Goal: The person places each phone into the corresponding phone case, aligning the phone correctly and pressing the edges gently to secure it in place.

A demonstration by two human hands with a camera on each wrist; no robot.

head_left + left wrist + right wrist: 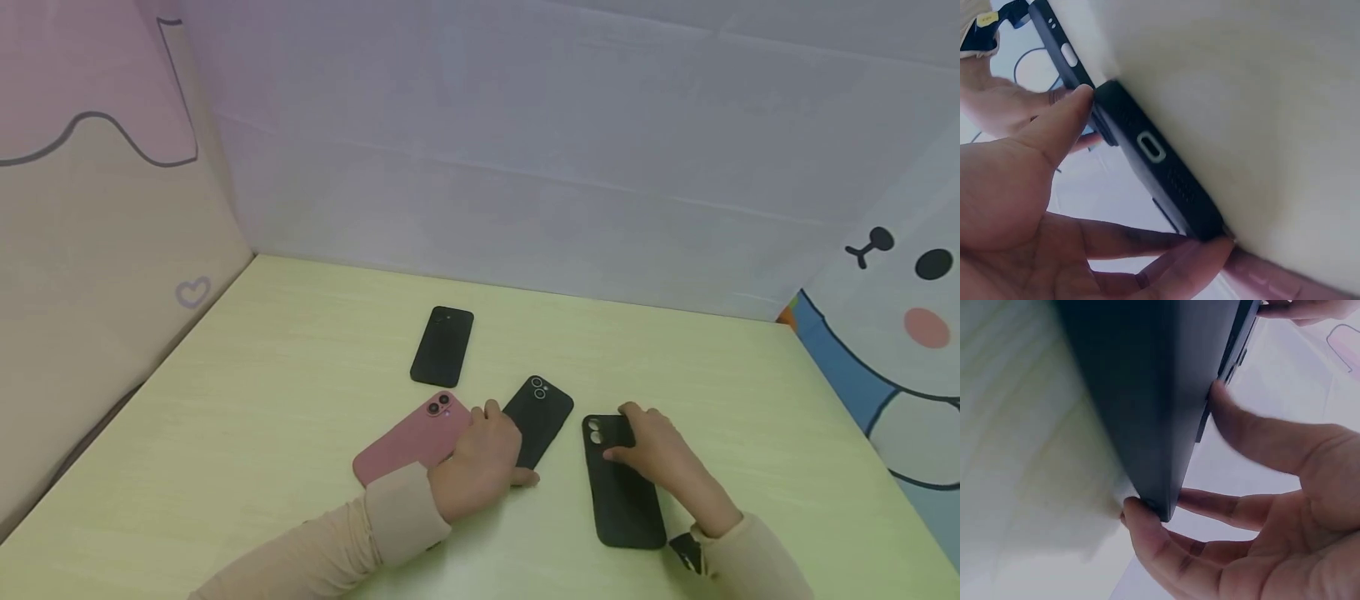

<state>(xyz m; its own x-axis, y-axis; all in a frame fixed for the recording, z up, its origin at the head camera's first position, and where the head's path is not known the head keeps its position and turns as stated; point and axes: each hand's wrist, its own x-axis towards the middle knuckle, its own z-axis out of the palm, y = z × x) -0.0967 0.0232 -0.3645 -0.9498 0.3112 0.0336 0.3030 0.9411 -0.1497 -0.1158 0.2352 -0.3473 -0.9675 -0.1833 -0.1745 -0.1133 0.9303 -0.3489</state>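
Observation:
With thumb and fingers on opposite long sides, my left hand (480, 467) grips a dark phone (542, 421) that has two ringed lenses at its top. Its charging port end (1151, 147) faces the left wrist camera. To its left lies a pink phone (412, 437) with two dark lenses, partly hidden by the left hand. My right hand (660, 446) pinches a black phone case (628, 508) near its upper right corner, thumb on the back and fingertips at the edge (1163, 509). Pale colour shows through the case's camera holes.
Behind the pink phone, a black phone (442, 346) lies flat. All of these are on a pale yellow table (300, 333). A pale cloth wall (525, 167) stands at the back, with printed panels left and right.

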